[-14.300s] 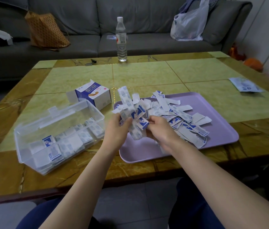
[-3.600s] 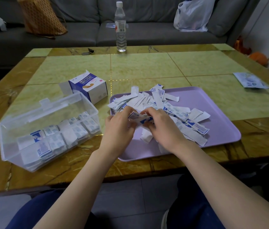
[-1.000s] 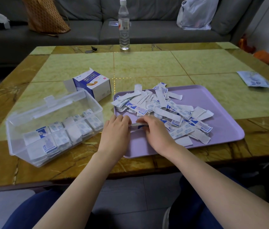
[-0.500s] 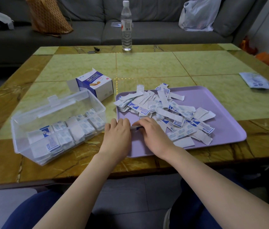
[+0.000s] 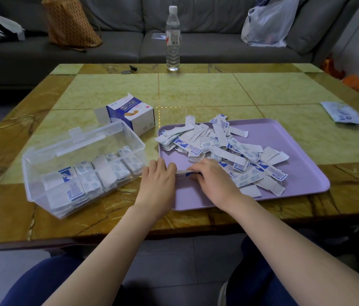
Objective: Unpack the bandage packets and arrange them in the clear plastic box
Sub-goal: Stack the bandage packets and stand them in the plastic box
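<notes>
Roughly midway, I'd judge. The clear box on the worktop already holds tidy rows of bandage packets, but a big loose heap waits on the purple tray, so plenty is left. The opened carton stands behind the box. At the tray's near-left corner a thin bundle sits on edge between both hands. The left grip is curled against one end and the right grip pinches the other, both narrow. The box sits just left of them.
</notes>
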A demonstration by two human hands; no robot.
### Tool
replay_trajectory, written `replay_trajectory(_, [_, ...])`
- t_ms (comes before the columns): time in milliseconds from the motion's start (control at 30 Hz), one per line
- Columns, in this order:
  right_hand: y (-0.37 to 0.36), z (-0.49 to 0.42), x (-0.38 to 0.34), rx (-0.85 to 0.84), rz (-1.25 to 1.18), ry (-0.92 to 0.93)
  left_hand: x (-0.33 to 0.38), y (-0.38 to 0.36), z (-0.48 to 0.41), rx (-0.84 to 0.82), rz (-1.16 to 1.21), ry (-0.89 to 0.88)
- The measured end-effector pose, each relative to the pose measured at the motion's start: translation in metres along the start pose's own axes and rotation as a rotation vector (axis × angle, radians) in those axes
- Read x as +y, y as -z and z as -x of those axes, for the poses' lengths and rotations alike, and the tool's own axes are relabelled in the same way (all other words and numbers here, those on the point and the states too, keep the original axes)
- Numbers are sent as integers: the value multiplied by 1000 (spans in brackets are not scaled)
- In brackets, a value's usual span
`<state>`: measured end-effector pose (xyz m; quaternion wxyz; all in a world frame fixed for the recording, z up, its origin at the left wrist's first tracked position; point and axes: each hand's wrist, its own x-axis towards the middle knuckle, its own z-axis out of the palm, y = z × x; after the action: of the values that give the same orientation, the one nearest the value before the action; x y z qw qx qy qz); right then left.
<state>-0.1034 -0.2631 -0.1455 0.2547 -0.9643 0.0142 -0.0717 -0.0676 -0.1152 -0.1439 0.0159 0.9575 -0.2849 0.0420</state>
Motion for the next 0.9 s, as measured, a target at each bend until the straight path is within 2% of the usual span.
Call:
replay_trajectory(133, [1, 1, -2, 0, -10, 52, 1, -2, -1, -22, 20, -6])
replay_trajectory(267, [7, 3, -5, 80, -162, 80, 0, 3, 1, 38, 130, -12])
replay_trajectory(367, [15, 3, -7, 129, -337, -29, -4, 16, 3, 146, 433, 26])
replay_trajectory(433, [21, 1, -8, 109, -553, -144, -8, 24, 5, 135, 717, 92])
replay_trajectory(500, [27, 1, -9, 63, -792, -238, -10, 29, 7, 117, 899, 138])
replay_trajectory(667, [38, 4, -17, -11, -994, -243, -18, 35, 9, 87, 1226, 222])
replay_trajectory(767, [37, 5, -22, -7, -1018, -230, -22, 40, 12, 89, 1305, 213])
replay_trajectory(900, [38, 8, -31, 30, -1022, -160, -24, 48, 20, 181, 1275, 213])
